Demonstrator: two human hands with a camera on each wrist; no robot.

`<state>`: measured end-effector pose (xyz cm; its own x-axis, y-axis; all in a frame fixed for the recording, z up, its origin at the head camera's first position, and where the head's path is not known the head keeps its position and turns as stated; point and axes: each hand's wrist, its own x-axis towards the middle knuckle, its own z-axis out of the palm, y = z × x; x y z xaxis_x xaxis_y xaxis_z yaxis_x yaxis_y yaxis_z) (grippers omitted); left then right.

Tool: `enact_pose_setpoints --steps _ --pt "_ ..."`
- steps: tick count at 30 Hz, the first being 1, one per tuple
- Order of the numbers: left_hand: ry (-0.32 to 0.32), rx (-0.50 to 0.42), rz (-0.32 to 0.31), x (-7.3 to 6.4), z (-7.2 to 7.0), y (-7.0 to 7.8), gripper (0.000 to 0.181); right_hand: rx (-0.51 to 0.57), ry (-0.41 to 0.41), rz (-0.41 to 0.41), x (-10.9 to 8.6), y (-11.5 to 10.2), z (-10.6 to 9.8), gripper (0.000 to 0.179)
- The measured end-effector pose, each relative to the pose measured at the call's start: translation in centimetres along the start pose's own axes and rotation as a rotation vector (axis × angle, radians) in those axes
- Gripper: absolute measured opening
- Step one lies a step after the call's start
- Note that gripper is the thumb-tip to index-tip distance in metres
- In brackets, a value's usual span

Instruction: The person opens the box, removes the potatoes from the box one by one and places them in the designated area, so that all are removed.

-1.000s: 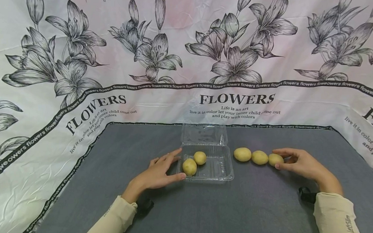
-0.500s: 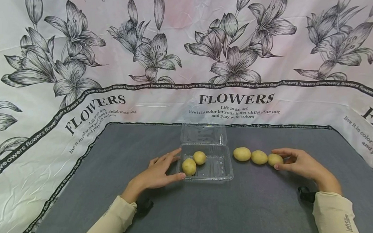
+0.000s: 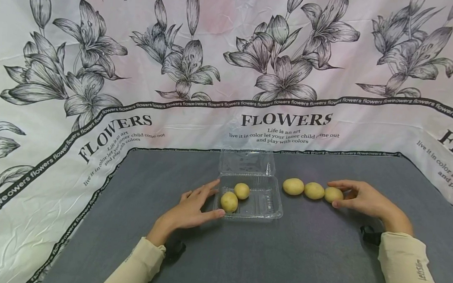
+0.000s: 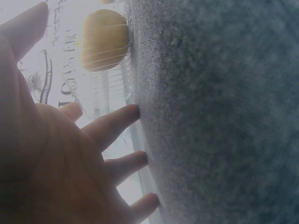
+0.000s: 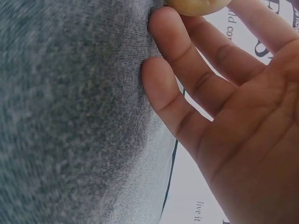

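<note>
The rightmost yellow oval potato (image 3: pixel 334 195), at the end of a row of three on the grey cloth-covered table (image 3: pixel 281 257), is pinched by the right hand (image 3: pixel 367 202). The left hand (image 3: pixel 191 209) is spread at the left edge of the clear rectangular plastic container (image 3: pixel 264 204), nothing gripped, perhaps so that it is steadied. Inside, two round yellow potatoes (image 3: pixel 229 202) are set at the left; the clear hinged lid (image 3: pixel 247 162) is laid back on the far side, presumably for access.

Cream sleeves (image 3: pixel 404 256), dark lettering (image 3: pixel 422 270), black wrist cameras (image 3: pixel 369 235)
</note>
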<state>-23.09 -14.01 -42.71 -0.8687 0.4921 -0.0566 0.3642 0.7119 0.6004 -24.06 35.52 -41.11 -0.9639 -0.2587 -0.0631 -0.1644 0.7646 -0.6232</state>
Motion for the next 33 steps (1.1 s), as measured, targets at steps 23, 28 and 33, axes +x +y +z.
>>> enact_pose_setpoints --steps 23,28,33 --pt "0.0 -0.01 0.001 0.0 -0.1 0.1 0.093 -0.001 -0.027 -0.014 -0.1 -0.7 -0.4 0.071" --pt "-0.001 -0.014 0.003 -0.1 -0.1 0.3 0.093 -0.022 -0.005 -0.02 -0.5 -1.0 -0.8 0.07" --pt "-0.002 -0.007 0.001 -0.1 -0.1 0.2 0.093 -0.084 0.079 -0.044 -0.6 -2.2 -1.1 0.068"
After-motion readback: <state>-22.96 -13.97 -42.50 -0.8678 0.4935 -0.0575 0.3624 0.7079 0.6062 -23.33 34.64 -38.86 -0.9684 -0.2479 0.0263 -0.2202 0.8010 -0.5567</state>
